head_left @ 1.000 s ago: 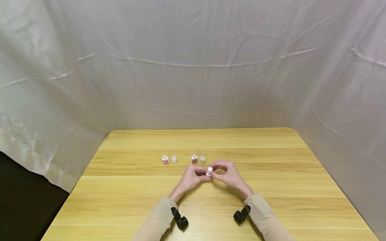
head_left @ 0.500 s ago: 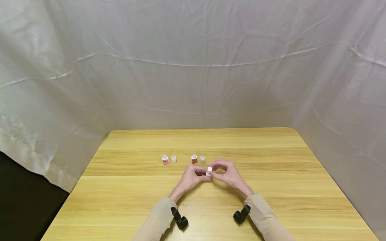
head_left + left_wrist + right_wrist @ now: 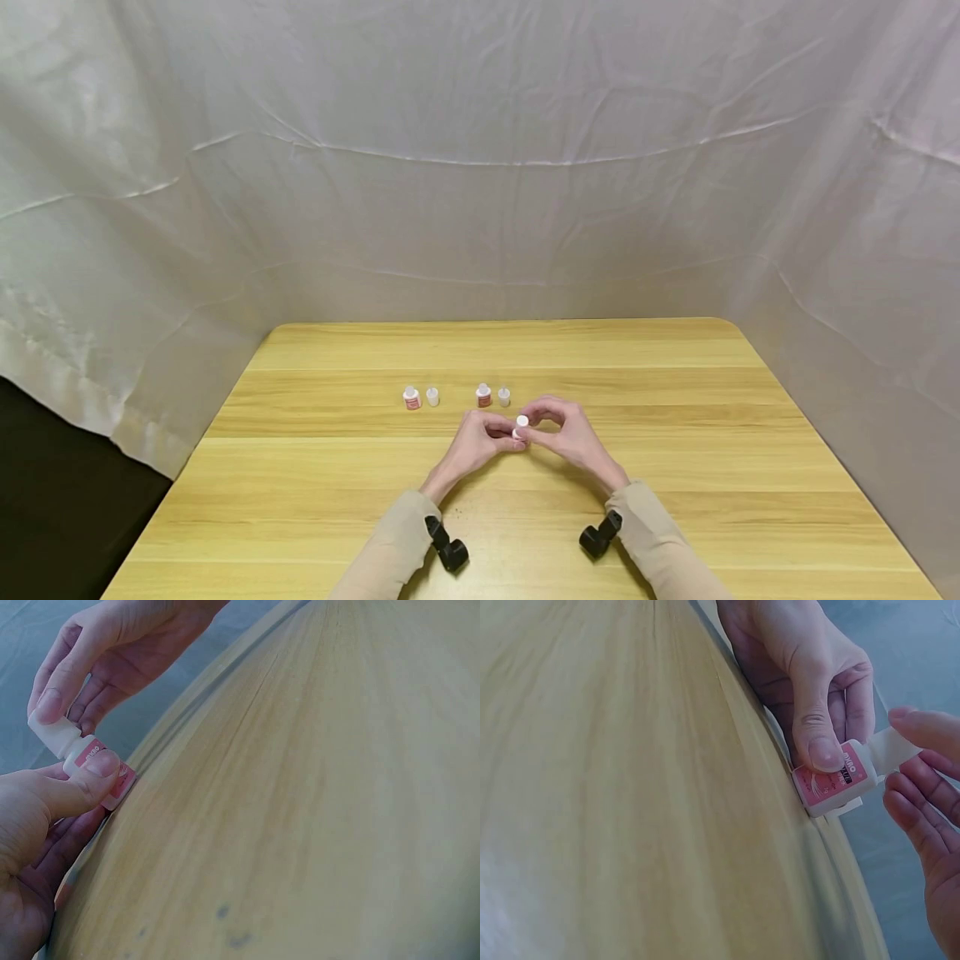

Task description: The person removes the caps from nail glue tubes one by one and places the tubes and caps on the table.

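Note:
Near the middle of the table, my left hand (image 3: 474, 442) holds a small white bottle (image 3: 829, 791) with a pink printed label, thumb pressed on the label. The bottle's base is right at the tabletop. From the other side my right hand (image 3: 572, 435) pinches the white cap (image 3: 891, 751) on top of it between thumb and fingers. In the left wrist view the cap (image 3: 54, 735) sits at the bottle's neck, in line with it. My fingers hide part of the label and of the cap's side.
Behind my hands stand two more small bottles, one at the left (image 3: 412, 400) and one nearer the centre (image 3: 483, 397). Each has a white cap beside it: the left cap (image 3: 432, 397) and the right cap (image 3: 504, 398). Pale curtains (image 3: 480, 208) enclose the wooden table (image 3: 337, 483).
Hardly anything differs. Both hands keep their place and their hold on the bottle and its cap; the other bottles and caps have not moved.

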`<state>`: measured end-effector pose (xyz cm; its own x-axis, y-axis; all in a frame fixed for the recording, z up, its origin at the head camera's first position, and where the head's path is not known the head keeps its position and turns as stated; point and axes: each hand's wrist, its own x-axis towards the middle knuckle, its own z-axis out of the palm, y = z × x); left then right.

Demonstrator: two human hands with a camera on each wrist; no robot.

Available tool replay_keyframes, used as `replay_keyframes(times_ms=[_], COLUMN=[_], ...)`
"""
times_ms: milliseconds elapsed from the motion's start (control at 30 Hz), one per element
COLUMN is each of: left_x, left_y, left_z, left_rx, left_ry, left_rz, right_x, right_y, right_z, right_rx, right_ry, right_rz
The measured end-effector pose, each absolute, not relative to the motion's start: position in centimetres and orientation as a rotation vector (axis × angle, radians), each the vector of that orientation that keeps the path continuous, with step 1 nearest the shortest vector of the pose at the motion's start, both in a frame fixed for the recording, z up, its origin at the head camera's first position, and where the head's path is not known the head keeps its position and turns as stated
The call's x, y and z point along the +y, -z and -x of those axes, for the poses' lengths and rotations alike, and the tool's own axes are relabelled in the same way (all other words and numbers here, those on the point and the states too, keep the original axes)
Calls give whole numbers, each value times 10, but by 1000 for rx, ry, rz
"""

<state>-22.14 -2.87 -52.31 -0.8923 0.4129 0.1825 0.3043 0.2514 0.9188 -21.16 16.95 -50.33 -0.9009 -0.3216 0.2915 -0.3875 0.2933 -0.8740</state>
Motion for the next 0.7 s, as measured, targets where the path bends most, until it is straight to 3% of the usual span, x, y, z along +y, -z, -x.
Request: replay_keyframes(times_ms=[700], left_x=[-31], left_y=[526], left_z=[223], left_rx=[2367], left_ry=[-1768], left_rz=[-702], right_x=[170], right_y=[502], right_z=[211], right_rx=[-2454], right_ry=[-1692], right_rz=[-708])
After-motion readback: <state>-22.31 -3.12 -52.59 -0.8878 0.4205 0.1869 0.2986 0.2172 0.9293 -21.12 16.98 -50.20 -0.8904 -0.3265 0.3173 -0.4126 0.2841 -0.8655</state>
